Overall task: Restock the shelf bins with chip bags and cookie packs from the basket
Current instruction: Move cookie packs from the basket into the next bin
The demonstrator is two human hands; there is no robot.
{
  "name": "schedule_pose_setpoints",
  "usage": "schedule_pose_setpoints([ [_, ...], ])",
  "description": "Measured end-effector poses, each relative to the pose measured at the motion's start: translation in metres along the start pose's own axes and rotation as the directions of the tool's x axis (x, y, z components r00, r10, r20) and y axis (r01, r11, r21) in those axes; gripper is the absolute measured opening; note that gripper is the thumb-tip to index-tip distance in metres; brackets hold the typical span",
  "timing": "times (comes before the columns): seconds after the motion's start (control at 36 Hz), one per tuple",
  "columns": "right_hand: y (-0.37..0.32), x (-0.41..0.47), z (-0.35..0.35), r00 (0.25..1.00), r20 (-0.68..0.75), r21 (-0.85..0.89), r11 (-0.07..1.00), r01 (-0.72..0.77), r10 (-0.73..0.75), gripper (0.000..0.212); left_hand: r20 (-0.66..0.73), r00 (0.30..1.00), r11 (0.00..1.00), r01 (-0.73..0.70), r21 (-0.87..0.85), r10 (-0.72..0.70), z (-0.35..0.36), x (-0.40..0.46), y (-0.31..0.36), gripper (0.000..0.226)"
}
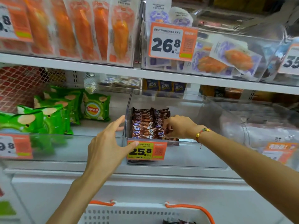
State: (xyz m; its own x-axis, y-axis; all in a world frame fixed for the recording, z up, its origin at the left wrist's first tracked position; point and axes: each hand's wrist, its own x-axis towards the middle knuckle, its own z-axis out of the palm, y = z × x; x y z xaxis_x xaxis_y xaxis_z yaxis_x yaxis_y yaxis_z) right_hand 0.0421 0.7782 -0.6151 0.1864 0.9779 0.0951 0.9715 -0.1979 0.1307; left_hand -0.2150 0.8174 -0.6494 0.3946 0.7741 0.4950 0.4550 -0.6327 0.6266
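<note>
Head view, mid-frame: the right hand (179, 126) pinches brown cookie packs (145, 125) into the clear bin (178, 159) as the left hand (106, 143), fingers spread, steadies its corner; overstuffed, the leaning stack could topple toward the basket (129, 212) at bottom.

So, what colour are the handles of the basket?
Orange: the basket is white, its handles orange, seen at the bottom of the head view.
</note>
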Motion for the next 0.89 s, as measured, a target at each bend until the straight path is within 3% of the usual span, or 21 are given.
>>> schedule_pose_setpoints([
  [0.17, -0.002, 0.001, 0.005, 0.997, -0.070, -0.059, 0.998, -0.035, 0.031, 0.038, 0.011, 1.000, 1.000, 0.006, 0.007, -0.006, -0.001, 0.001, -0.001, 0.083],
  [0.28, -0.007, 0.002, 0.002, 0.993, -0.112, -0.029, 0.999, -0.031, 0.027, 0.050, 0.016, 1.000, 1.000, 0.003, 0.007, -0.004, -0.002, 0.000, 0.000, 0.082],
  [0.5, -0.007, 0.005, 0.007, 0.993, -0.067, 0.092, 0.992, -0.088, 0.094, 0.043, 0.026, 1.000, 1.000, 0.011, 0.025, -0.012, -0.003, -0.001, 0.002, 0.081],
  [0.72, 0.001, -0.005, -0.010, 0.995, 0.033, 0.199, 0.975, -0.095, 0.091, 0.060, 0.016, 1.000, 1.000, 0.008, -0.017, -0.008, -0.001, -0.002, 0.001, 0.081],
  [0.81, 0.000, -0.025, -0.023, 0.994, -0.031, 0.261, 0.961, -0.092, 0.104, 0.054, -0.011, 1.000, 0.998, -0.009, -0.058, 0.008, 0.002, -0.006, -0.001, 0.080],
  [0.89, -0.006, -0.058, -0.030, 0.966, -0.233, 0.328, 0.944, -0.027, 0.109, 0.036, -0.023, 1.000, 0.994, -0.020, -0.103, 0.018, 0.004, -0.011, 0.000, 0.084],
])
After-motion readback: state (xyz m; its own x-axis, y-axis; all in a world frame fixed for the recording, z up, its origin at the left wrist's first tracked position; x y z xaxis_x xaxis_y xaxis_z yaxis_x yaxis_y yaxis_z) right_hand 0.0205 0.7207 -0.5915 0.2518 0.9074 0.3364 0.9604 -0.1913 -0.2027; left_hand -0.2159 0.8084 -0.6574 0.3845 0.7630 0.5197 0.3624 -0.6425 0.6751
